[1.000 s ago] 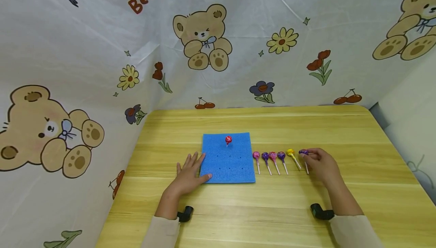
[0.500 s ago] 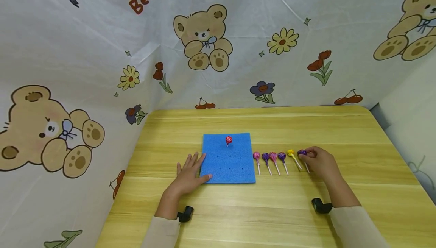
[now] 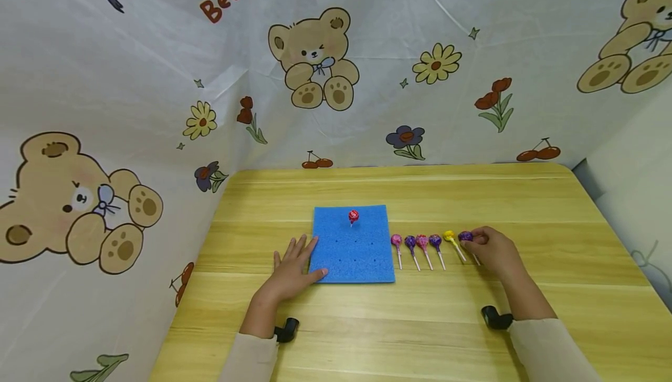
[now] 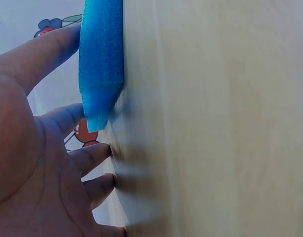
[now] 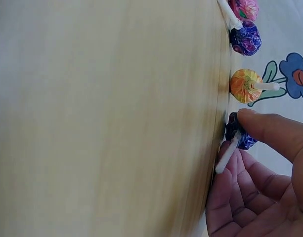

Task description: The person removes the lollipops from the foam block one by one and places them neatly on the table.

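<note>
My left hand [image 3: 289, 271] lies with spread fingers at the left edge of a blue foam board [image 3: 349, 271], its thumb on the near left corner. In the left wrist view the thumb and a finger touch the foam's edge [image 4: 102, 49]. My right hand [image 3: 496, 253] pinches the head of a purple-wrapped lollipop [image 3: 465, 236] at the right end of a row; its white stick [image 5: 227, 155] shows in the right wrist view. Just left of it lies a yellow lollipop [image 3: 448, 235]. A red lollipop [image 3: 353, 216] stands upright in the board.
Further left in the row are a purple lollipop [image 3: 435, 241], a pink-red one [image 3: 422, 241], another purple one [image 3: 410, 242] and a pink one [image 3: 396, 240]. Small holes dot the foam. Behind the wooden table [image 3: 420, 323] hangs a bear-printed cloth [image 3: 367, 131].
My right hand has shifted slightly forward and now grips the end purple lollipop's head more closely; that lollipop has moved a little left. My left hand stays in place.
</note>
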Available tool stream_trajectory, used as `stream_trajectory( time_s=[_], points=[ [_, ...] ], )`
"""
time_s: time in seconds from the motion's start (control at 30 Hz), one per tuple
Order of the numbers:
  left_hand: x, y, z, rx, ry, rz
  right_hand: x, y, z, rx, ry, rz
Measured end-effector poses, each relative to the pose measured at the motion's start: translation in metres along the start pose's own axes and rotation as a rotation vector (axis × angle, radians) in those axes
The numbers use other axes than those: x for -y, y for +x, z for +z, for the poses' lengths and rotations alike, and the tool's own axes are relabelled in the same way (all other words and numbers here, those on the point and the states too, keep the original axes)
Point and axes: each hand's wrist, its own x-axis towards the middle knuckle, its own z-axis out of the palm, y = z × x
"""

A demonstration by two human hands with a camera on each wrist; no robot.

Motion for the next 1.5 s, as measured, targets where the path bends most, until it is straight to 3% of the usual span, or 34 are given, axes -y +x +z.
stream_trajectory(
  time_s=[0.73, 1.17, 1.5],
  points=[
    [0.001, 0.001, 0.001, 0.007, -0.001, 0.007, -0.002, -0.004, -0.003, 0.033, 0.04, 0.024],
    [-0.001, 0.0, -0.001, 0.005, -0.011, 0.009, 0.002, -0.011, -0.004, -0.033, 0.101, 0.019],
    [-0.002, -0.002, -0.002, 0.005, -0.012, 0.003, 0.004, -0.017, 0.0, -0.186, 0.263, 0.016]
  ],
)
